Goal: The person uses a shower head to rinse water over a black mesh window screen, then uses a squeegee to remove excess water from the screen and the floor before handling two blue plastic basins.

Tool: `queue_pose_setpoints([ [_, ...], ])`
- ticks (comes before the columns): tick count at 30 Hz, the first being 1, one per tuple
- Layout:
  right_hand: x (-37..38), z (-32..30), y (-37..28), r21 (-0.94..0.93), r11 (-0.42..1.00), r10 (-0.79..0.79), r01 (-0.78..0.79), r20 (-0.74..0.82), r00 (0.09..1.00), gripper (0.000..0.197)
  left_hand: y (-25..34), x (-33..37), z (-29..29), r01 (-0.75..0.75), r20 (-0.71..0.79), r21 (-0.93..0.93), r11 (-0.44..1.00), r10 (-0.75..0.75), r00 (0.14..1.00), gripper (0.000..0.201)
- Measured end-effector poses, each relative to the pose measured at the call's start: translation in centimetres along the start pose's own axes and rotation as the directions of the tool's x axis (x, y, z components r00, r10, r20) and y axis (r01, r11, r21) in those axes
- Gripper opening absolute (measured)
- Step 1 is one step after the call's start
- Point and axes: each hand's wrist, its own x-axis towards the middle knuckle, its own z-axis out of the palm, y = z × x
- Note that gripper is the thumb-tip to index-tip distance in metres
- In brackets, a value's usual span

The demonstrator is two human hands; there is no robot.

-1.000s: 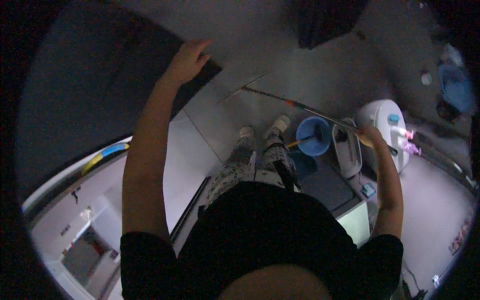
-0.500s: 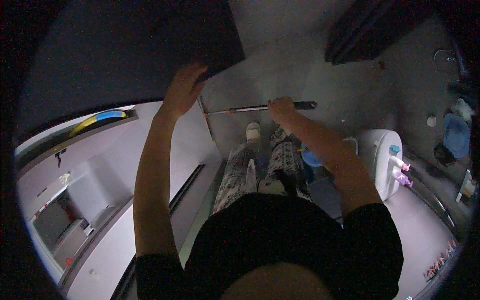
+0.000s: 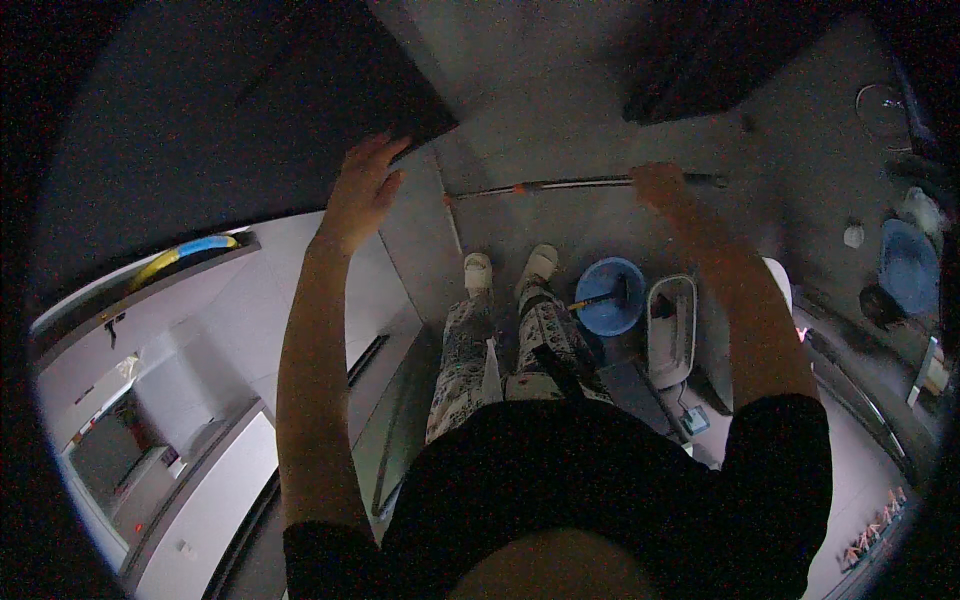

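Observation:
My right hand [image 3: 660, 188] is closed round a long metal pole [image 3: 580, 184] near its dark grip. The pole runs left, nearly level, past an orange collar, and its thin far end meets a narrow pale strip [image 3: 450, 215]. What kind of tool it is I cannot make out in the dim light. My left hand [image 3: 366, 185] has its fingers stretched out at the lower edge of a large dark panel [image 3: 250, 110]; whether it touches the panel I cannot tell. Nothing shows in it.
Below, my feet in pale slippers [image 3: 478, 272] stand on the grey floor. A blue bucket [image 3: 610, 330] with a brush-like tool in it and a pale oblong bin [image 3: 670, 370] are at their right. Blue basins [image 3: 908, 265] lie far right. A lit white-walled room [image 3: 200, 370] shows left.
My right hand has moved right with the pole, and more of the pole shows. The bucket and bin have come into fuller view. My left hand stays beside the dark panel.

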Motion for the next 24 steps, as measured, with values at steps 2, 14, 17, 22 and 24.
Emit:
queue_pose_setpoints([
  [2, -1.1, -0.3, 4.6, 0.170, 0.961, 0.167, -0.216, 0.265, 0.950, 0.025, 1.3, 1.1, 0.6, -0.008, 0.000, -0.017, 1.000, 0.008, 1.000, 0.038],
  [14, -10.0, -8.2, 19.4, -0.257, 0.913, 0.393, -0.316, 0.356, 0.848, 0.031, 4.7, 5.8, 2.9, -0.106, -0.036, -0.046, 0.993, 0.104, 0.994, 0.037],
  [17, -11.3, -10.2, 19.5, -0.317, 0.941, 0.218, -0.120, 0.297, 0.930, 0.031, 4.5, 5.8, 2.9, -0.084, -0.050, -0.037, 0.996, 0.082, 0.995, 0.037],
  [22, -7.6, -5.2, 17.3, -0.210, 0.973, 0.092, -0.096, -0.029, 0.995, 0.030, 4.5, 5.5, 2.8, -0.103, -0.043, -0.001, 0.995, 0.103, 0.994, 0.038],
  [24, -4.5, -4.7, 15.0, -0.133, 0.985, -0.138, 0.109, -0.233, 0.963, 0.030, 4.6, 4.9, 2.1, -0.091, -0.043, 0.029, 0.995, 0.092, 0.995, 0.037],
])
